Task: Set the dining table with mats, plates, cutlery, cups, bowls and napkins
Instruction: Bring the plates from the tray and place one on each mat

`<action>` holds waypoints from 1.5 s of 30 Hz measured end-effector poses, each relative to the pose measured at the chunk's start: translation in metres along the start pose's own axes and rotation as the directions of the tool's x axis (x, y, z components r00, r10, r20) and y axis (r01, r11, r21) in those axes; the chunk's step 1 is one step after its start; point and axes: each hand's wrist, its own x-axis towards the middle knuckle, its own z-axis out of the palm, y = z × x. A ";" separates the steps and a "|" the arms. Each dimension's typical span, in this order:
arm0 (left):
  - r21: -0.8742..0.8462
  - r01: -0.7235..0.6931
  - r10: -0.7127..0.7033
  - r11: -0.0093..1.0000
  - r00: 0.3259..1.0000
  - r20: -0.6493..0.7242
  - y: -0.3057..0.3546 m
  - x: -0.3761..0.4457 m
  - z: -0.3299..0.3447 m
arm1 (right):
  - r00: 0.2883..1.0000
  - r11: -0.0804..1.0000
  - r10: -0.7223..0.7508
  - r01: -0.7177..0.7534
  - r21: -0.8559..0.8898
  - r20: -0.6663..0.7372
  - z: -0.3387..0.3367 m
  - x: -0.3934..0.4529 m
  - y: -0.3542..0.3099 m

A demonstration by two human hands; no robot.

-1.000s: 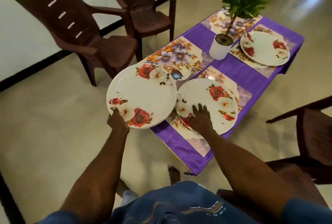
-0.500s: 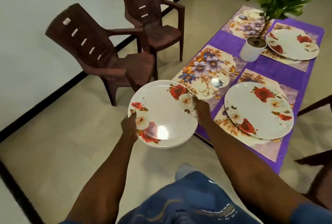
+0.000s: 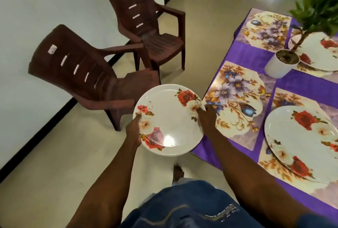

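Note:
I hold a small stack of white plates with red roses (image 3: 170, 120) over the floor, just left of the table's near corner. My left hand (image 3: 134, 129) grips the stack's left rim and my right hand (image 3: 206, 118) grips its right rim. Beside it on the purple tablecloth (image 3: 250, 52) lies a bare floral mat (image 3: 236, 100). A matching plate (image 3: 300, 140) sits on the near right mat, another plate (image 3: 321, 52) on the far right mat. A second bare floral mat (image 3: 265, 28) lies at the far left of the table.
A white pot with a green plant (image 3: 281, 63) stands mid-table. Two brown plastic armchairs, a near chair (image 3: 87, 79) and a far chair (image 3: 148, 26), stand by the wall on the left. My bare foot (image 3: 178, 172) is on the tiled floor below the stack.
My right hand left the plate it had set on the near right mat and took the stack's right rim. I have stepped left along the table with the stack.

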 end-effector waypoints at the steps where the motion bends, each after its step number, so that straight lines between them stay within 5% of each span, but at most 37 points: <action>1: 0.014 -0.005 0.005 1.000 1.000 -0.006 0.016 0.003 0.011 | 1.000 0.999 0.027 -0.027 0.028 -0.016 0.008 0.013 -0.001; 5: 0.009 0.100 -0.101 0.995 0.992 0.079 0.048 0.049 0.027 | 0.987 0.998 0.068 -0.070 -0.005 -0.148 0.022 0.013 -0.035; 11: 0.248 0.182 -0.250 0.951 0.926 0.282 0.054 0.193 0.039 | 0.931 0.986 0.161 -0.142 0.081 -0.327 0.047 0.010 -0.063; 14: 0.368 0.134 -0.253 0.920 0.920 0.299 0.103 0.171 0.076 | 0.880 0.988 0.156 -0.128 0.092 -0.448 0.058 0.010 -0.069; 18: 0.447 -0.116 -0.033 0.887 0.950 0.311 0.146 0.162 0.121 | 0.789 0.969 0.241 -0.164 0.184 -0.565 0.064 0.012 -0.067; 20: 0.515 0.048 -0.242 0.856 0.917 0.317 0.140 0.174 0.138 | 0.725 0.957 0.286 -0.180 0.229 -0.627 0.059 0.006 -0.061; 23: 0.612 0.051 -0.321 0.789 0.884 0.340 0.124 0.191 0.163 | 0.664 0.961 0.277 -0.175 0.217 -0.695 0.051 -0.005 -0.068; 28: 0.663 0.014 -0.373 0.749 0.835 0.404 0.117 0.191 0.215 | 0.579 0.938 0.346 -0.197 0.286 -0.738 0.031 0.009 -0.059; 45: 0.803 -0.174 -0.381 0.570 0.810 0.446 0.106 0.234 0.392 | 0.462 0.831 0.508 -0.043 0.554 -0.727 -0.018 0.106 -0.079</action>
